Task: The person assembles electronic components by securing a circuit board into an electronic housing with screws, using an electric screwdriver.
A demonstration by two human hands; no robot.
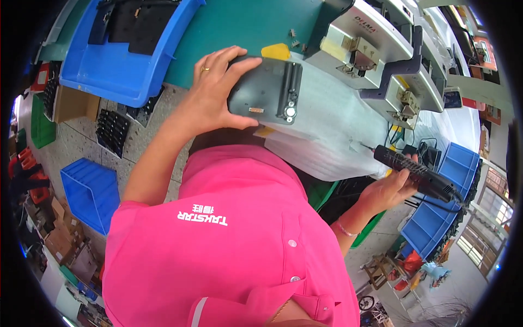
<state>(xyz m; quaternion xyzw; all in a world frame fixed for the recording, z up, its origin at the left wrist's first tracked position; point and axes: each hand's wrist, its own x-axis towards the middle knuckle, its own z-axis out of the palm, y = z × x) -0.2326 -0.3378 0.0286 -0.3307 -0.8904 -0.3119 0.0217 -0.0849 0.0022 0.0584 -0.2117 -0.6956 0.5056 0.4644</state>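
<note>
My left hand (204, 101) grips a flat black plastic housing (260, 87) by its left side, thumb at the near edge and fingers at the far one. The housing has a ribbed bar and shiny round parts along its right side, and a small copper-coloured piece near its front edge. My right hand (384, 191) is wrapped round a black electric screwdriver (414, 171) at the right. Its thin bit points left over the white foam sheet (327, 103), apart from the housing. The cord trails off the tool's right end.
Two grey bench machines (365, 38) with metal fittings on their fronts stand at the far right. A blue bin (109, 90) with black panels sits far left on the green mat (239, 24), near a yellow piece (278, 51). Blue crates (90, 188) flank me, low left and right.
</note>
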